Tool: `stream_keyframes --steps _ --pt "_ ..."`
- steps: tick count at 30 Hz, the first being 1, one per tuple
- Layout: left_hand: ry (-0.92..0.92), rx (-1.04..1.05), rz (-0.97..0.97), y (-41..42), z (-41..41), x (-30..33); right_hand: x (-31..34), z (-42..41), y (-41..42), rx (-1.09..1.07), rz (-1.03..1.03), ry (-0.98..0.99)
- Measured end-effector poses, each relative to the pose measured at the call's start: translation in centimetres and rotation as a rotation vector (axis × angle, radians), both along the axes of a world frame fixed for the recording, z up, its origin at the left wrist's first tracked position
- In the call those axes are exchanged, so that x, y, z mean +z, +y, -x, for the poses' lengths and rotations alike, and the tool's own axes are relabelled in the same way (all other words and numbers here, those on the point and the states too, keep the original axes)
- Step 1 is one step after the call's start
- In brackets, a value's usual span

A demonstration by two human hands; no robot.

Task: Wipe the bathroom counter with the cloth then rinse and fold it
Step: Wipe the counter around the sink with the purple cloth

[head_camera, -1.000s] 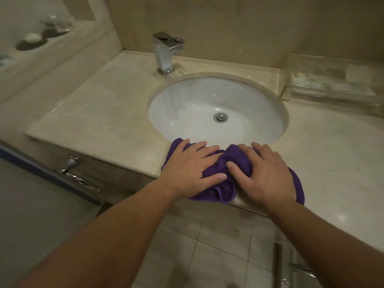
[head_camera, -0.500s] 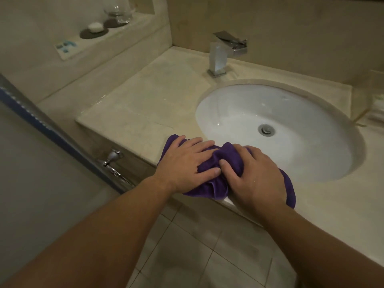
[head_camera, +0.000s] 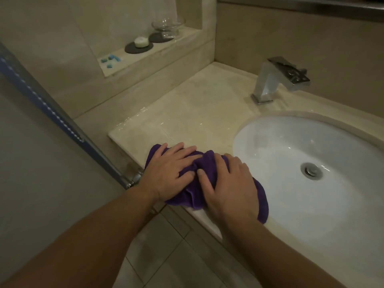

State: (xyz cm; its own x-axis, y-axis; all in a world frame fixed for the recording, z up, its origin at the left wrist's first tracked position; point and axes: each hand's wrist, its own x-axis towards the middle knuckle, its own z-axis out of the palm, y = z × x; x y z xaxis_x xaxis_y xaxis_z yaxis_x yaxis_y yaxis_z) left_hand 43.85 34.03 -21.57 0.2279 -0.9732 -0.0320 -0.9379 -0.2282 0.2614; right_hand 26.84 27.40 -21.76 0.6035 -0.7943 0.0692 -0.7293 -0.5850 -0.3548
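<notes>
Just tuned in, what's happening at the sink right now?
A person presses both hands flat on a bunched purple cloth, left hand and right hand side by side, at the front edge of the marble counter left of the white basin. It looks like wiping; the faucet shows no running water.

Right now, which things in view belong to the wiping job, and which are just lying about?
Job: cloth, under left hand and right hand; counter; sink; tap.
Lying about: soap, glass dish, blue packets on the ledge.
</notes>
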Motion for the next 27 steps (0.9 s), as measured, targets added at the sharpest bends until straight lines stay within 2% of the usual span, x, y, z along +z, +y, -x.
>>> stream_keyframes --steps 9,21,27 --pt "-0.065 -0.076 -0.055 -0.5 -7.5 -0.1 -0.4 -3.6 -2.9 0.047 -0.039 -0.019" --pt "-0.068 -0.316 -0.082 -2.3 -16.7 0.3 0.1 -9.4 -2.8 -0.075 -0.054 0.063" --pt "-0.089 -0.366 -0.065 -3.0 -19.4 -0.1 0.2 -11.6 -1.7 -0.204 -0.042 -0.095"
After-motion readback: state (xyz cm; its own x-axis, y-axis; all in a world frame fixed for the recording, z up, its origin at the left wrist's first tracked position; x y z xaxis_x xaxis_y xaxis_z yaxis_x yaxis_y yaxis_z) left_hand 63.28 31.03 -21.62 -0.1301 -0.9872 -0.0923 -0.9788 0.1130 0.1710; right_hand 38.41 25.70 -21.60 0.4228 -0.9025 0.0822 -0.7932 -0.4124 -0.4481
